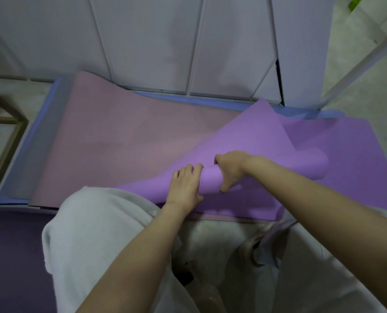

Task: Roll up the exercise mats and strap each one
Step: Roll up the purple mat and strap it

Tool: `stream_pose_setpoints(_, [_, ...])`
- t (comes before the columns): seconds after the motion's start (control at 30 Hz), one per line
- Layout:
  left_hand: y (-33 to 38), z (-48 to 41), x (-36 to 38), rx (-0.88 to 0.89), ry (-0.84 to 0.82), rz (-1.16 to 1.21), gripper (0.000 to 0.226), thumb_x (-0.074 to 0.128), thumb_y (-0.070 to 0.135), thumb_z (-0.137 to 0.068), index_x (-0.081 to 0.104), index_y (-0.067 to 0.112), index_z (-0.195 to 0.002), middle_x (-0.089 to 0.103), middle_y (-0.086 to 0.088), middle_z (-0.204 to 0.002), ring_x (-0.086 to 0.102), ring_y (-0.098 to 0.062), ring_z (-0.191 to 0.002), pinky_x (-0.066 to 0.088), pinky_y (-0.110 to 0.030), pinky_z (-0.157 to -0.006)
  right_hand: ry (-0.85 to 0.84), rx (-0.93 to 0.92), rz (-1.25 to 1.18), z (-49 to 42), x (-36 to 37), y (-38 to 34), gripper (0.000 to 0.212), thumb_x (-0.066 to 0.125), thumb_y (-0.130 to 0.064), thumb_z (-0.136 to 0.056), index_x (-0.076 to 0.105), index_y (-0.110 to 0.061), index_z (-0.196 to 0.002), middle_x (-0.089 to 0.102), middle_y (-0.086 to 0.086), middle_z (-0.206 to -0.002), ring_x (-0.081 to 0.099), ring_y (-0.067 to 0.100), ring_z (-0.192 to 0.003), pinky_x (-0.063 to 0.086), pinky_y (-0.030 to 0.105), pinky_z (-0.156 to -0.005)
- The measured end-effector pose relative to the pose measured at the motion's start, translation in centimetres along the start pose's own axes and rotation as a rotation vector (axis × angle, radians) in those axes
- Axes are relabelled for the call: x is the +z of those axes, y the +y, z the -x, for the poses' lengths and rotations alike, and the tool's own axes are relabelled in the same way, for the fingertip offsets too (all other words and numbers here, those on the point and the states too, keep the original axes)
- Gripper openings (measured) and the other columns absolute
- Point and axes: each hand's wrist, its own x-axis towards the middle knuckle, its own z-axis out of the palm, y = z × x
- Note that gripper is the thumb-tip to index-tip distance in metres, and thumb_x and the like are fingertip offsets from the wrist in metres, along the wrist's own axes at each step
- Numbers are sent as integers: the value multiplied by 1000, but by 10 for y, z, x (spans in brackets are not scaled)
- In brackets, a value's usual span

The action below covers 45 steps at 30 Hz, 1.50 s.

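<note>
While the purple mat (255,141) lies slantwise over the pink mat (120,136) on the floor, one end curled into a loose roll, the right hand (230,170) grips that roll from above, fingers over the top and thumb tucked under the near side. The left hand (185,186) lies palm down on the roll's end just beside it, fingers bent over the curve. A blue mat (41,141) shows beneath the pink one, and a dark purple mat (11,256) lies at the near left.
</note>
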Motion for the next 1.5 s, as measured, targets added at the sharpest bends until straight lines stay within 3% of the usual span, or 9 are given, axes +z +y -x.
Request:
stream_pose_setpoints(0.1, [3, 5, 8, 18, 126, -64, 92, 85, 34, -35, 47, 14, -118, 57, -8, -91, 59, -29, -77, 46, -33, -69, -134, -6, -95, -4, -8, 5, 74, 81, -47, -59, 54, -14, -119, 64, 5, -111, 62, 26, -95, 54, 34, -83])
stream_pose_setpoints(0.23, [6, -1, 6, 44, 34, 10, 76, 79, 25, -58, 47, 12, -126, 55, -10, -104, 55, -33, -96, 39, -38, -80, -153, 6, -119, 1, -4, 11, 73, 79, -51, -60, 52, -17, -119, 63, 3, -112, 62, 25, -95, 53, 35, -84])
stream_pose_setpoints(0.43, [0, -16, -5, 88, -189, 108, 72, 73, 27, -71, 38, 16, -133, 56, -9, -122, 54, -31, -109, 40, -35, -84, 203, -46, 291, 32, 29, -1, 69, 74, -40, -73, 40, -10, -125, 56, 8, -118, 58, 28, -105, 40, 33, -78])
stream_pose_setpoints(0.53, [-6, -24, -12, 154, -303, 160, 71, 78, 29, -68, 43, 17, -129, 61, -10, -119, 57, -31, -106, 42, -32, -80, 484, 4, 415, 42, 57, -4, 71, 87, -25, -41, 58, -11, -105, 61, 7, -87, 61, 26, -75, 45, 33, -66])
stream_pose_setpoints(0.63, [-7, -28, -16, 193, -420, 163, 71, 81, 30, -68, 45, 17, -128, 61, -9, -121, 55, -29, -110, 40, -29, -84, 622, 31, 350, 44, 79, -5, 82, 85, -15, -30, 52, -7, -105, 58, 10, -75, 58, 29, -64, 51, 42, -70])
stream_pose_setpoints(0.83, [-7, -20, -6, 160, -406, 205, 77, 80, 26, -68, 39, 14, -133, 54, -10, -129, 52, -28, -114, 40, -32, -92, 509, -11, 313, 42, 64, -9, 67, 85, -23, -9, 62, -13, -71, 53, 6, -55, 51, 22, -41, 28, 23, -44])
stream_pose_setpoints(1.0, [-3, -10, 3, 101, -151, 196, 73, 74, 26, -66, 40, 19, -131, 52, -6, -122, 49, -28, -112, 36, -35, -94, 271, -11, 260, 37, 36, -3, 63, 74, -29, -75, 39, -7, -122, 60, 10, -113, 62, 29, -100, 32, 31, -66])
stream_pose_setpoints(1.27, [13, 2, 24, 109, 153, 91, 93, 84, 29, -38, 43, 14, -120, 59, -8, -96, 61, -29, -86, 47, -34, -80, -52, 69, 42, 26, 2, 19, 84, 79, -48, -62, 41, -12, -128, 61, 9, -118, 60, 29, -103, 47, 31, -79])
stream_pose_setpoints(1.5, [7, -14, 8, 29, -52, 132, 72, 73, 24, -72, 39, 14, -135, 52, -8, -123, 48, -29, -113, 33, -33, -92, 167, 34, 219, 31, 16, 6, 71, 75, -43, -71, 40, -10, -124, 58, 9, -119, 59, 28, -105, 38, 32, -74])
